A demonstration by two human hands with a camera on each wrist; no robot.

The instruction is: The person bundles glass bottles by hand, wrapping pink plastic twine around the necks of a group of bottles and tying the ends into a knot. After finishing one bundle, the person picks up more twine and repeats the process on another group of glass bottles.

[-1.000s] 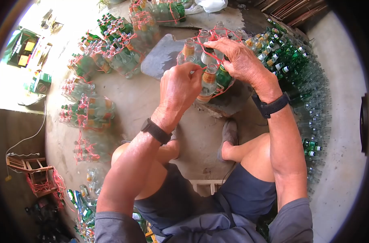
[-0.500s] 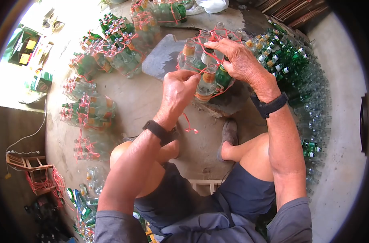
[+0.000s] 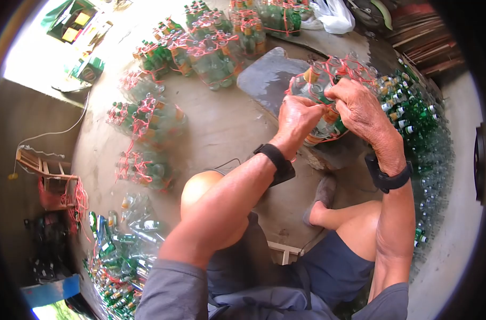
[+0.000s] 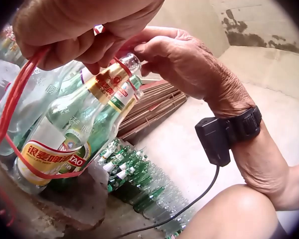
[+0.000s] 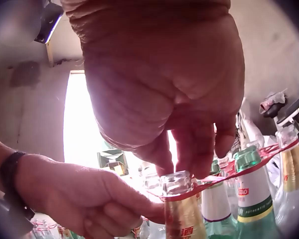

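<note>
My left hand (image 3: pixel 300 118) grips red plastic twine (image 4: pixel 20 89), a length of it hanging from the fingers in the left wrist view. Close beside it, my right hand (image 3: pixel 363 113) has thumb and fingers bent together on the twine at the bottle necks. Below both hands stands a bundle of clear and green glass bottles. At its near edge is a clear beer bottle (image 4: pixel 55 134) with a gold neck label and a yellow-and-red body label. Twine loops round its neck and low round the bundle. In the right wrist view, twine stretches across several green and clear necks.
The bundle stands on a low slab (image 3: pixel 320 159). A grey board (image 3: pixel 264 77) lies beyond it. Tied bottle bundles (image 3: pixel 216 58) stand at far left, and many loose bottles (image 3: pixel 413 117) line the right wall. More bottles (image 3: pixel 120 250) lie at lower left, near a wooden stool (image 3: pixel 48 165).
The head view has turned left, so everything sits further right. The right hand has drawn its fingers in towards the left hand at the near bottle's neck. Both hands stay over the bundle.
</note>
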